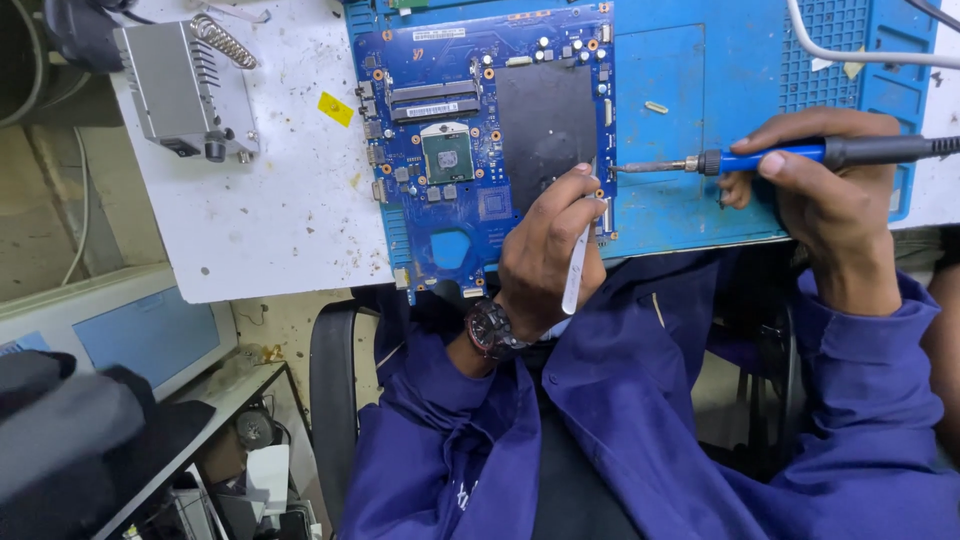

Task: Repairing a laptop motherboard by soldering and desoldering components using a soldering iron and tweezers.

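Note:
A blue circuit board (470,130) with a black square patch and a central chip lies on a blue work mat (690,180). My left hand (545,250) rests on the board's lower right edge and holds white tweezers (577,270) pointing up at the board. My right hand (820,195) grips a soldering iron (790,155) with a blue and black handle. Its metal tip points left, close to the board's right edge near my left fingertips. A dark watch (492,328) is on my left wrist.
A grey soldering station (185,90) with a coiled iron holder stands on the stained white tabletop (270,210) at the left. A white cable (860,55) crosses the mat's upper right. Below left are a monitor (130,330) and a cluttered shelf. A chair edge (335,400) sits beneath me.

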